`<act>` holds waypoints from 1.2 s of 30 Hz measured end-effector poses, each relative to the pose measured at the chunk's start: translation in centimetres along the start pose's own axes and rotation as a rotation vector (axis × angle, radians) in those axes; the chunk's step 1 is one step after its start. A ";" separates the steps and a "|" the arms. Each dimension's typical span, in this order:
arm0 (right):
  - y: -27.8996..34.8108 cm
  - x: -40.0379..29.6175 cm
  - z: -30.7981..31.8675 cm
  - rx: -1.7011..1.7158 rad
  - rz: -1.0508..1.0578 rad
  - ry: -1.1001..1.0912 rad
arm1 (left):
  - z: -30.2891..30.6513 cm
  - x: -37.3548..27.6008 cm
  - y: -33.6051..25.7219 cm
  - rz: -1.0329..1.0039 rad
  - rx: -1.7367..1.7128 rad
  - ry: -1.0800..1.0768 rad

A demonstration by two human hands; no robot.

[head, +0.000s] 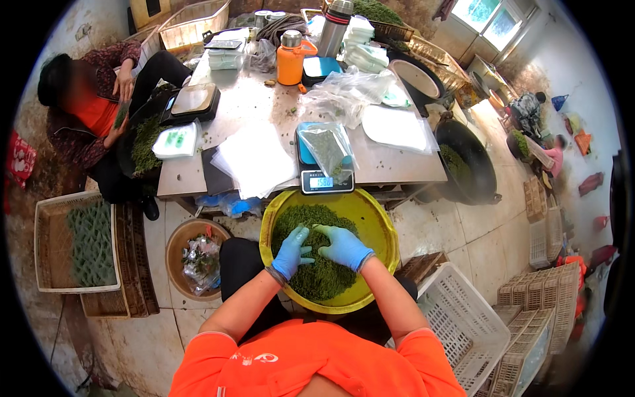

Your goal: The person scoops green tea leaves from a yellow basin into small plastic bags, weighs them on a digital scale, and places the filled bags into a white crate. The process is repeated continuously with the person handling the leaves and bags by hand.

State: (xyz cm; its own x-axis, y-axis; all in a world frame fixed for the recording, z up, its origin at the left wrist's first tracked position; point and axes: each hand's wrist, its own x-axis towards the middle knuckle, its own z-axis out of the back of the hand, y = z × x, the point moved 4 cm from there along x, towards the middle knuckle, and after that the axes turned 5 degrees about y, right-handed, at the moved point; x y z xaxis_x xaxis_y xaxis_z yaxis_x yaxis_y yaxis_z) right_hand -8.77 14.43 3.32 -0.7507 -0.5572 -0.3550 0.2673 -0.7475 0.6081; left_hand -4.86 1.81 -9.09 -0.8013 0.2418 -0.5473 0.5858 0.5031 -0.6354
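Observation:
A yellow plastic basin [379,238] stands between my knees, part-filled with small green berries [322,278] that look like green peppercorns. My left hand [293,252], in a blue glove, is over the berries with its fingers apart. Facing it, my right hand [345,246], gloved alike, has thumb and fingers spread. I see nothing held in either; whether the fingertips touch the berries is hard to tell. Just beyond the basin, a digital scale [327,182] with lit digits sits at the table edge. On it lies a clear plastic bag [327,149] with some green berries inside.
The metal table [238,106] carries white plastic bags [255,159], another scale [191,101] and an orange bottle [289,59]. A person [92,99] sits at left. A waste tub [173,253], a crate of filled packs [89,243] and a white crate [461,322] flank me.

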 end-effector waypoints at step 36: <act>5.6 3.4 12.9 -0.365 0.101 0.093 | -7.7 -3.6 -8.3 -0.940 1.040 0.110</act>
State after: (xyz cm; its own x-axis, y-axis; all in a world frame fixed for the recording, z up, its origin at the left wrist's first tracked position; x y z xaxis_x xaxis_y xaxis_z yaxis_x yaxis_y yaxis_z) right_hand -17.64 13.01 14.64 -0.6562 -0.6527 -0.3787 0.5475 -0.7572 0.3563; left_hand -7.77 3.13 2.41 -0.9156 0.2499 0.3151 -0.3843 -0.3129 -0.8685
